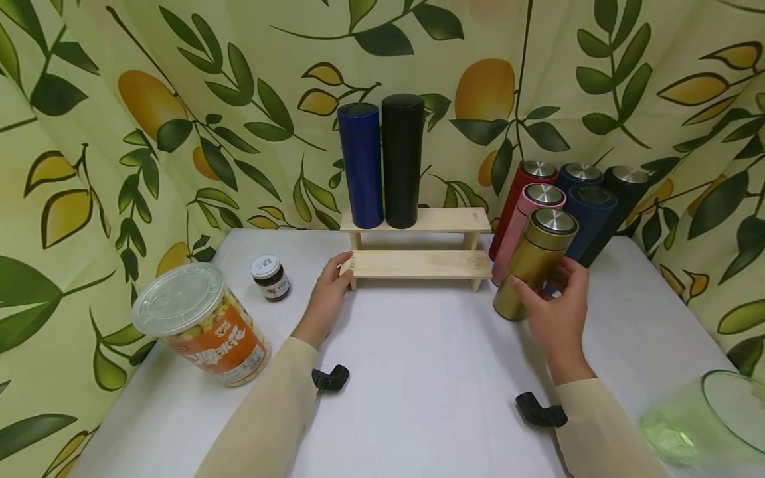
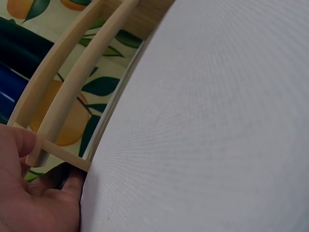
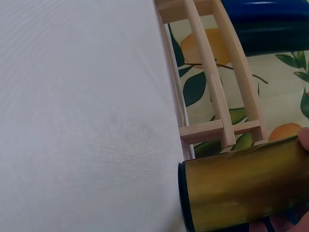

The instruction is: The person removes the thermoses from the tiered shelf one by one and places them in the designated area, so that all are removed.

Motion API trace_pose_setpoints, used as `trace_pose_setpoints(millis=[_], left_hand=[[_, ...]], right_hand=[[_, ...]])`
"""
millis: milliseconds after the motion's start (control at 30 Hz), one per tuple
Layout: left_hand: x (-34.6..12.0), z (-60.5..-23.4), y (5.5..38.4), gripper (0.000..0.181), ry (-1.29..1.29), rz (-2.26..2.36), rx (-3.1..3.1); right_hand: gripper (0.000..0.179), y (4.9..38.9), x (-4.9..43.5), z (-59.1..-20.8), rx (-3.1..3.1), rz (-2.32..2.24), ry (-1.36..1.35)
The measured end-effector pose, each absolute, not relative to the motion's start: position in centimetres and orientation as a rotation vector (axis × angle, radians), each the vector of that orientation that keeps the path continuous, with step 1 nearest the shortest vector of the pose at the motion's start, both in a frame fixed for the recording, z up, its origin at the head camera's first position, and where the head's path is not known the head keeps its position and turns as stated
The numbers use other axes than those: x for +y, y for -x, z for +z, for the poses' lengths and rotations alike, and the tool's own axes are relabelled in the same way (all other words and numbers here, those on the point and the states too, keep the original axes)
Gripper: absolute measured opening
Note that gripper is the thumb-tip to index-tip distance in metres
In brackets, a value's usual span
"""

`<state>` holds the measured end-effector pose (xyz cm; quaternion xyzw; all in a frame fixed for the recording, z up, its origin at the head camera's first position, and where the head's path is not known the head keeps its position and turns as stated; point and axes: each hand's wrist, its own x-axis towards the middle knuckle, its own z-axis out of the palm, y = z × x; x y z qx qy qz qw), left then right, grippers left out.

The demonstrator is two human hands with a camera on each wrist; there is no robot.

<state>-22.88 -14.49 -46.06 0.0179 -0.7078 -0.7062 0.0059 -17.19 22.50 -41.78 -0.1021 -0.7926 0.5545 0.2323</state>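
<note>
The wooden two-step rack (image 1: 418, 255) stands on the white table (image 1: 418, 372) and serves as the reference point. The left hand (image 1: 329, 292) grips the left end of the rack's lower step, thumb on top and fingers curled at the end. The left wrist view confirms this from below: a thumb lies against the end of the slat (image 2: 36, 145) and the palm (image 2: 34, 203) sits beside the rack's foot, a detail the head view cannot resolve.

The right hand (image 1: 558, 309) wraps round the gold flask (image 1: 534, 262), which stands on the table just right of the rack, slightly tilted, with its steel lid uppermost. The right wrist view shows the flask's gold body (image 3: 246, 191) and dark base rim close to the rack's right-hand leg (image 3: 212, 130), not touching it; only fingertips show at that frame's edge.

On the rack's upper step stand a blue flask (image 1: 360, 166) and a black flask (image 1: 402, 159), upright and side by side. Behind the gold flask, right of the rack, is a cluster of flasks (image 1: 574, 199) in red, pink, navy and black.

Left of the rack sit a small dark jar (image 1: 271, 277) and, farther left, a large snack tub (image 1: 200, 325) with a clear lid. A green transparent container (image 1: 711, 418) lies far right of the rack, at the near edge, seen in the head view only.
</note>
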Motion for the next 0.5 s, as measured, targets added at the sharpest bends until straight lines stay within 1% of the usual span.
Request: trace_pose_setpoints(millis=[333,500], left_hand=[[-14.51,-46.24,22.02,0.048,-0.060,-2.161,-2.257],[-14.45,-45.96,22.22,0.047,-0.040,-2.158,-2.241]], right_hand=[[0.082,16.70,22.30,-42.49,-2.181,1.512,0.260],[0.082,16.87,22.16,-42.41,-2.173,1.502,0.258]])
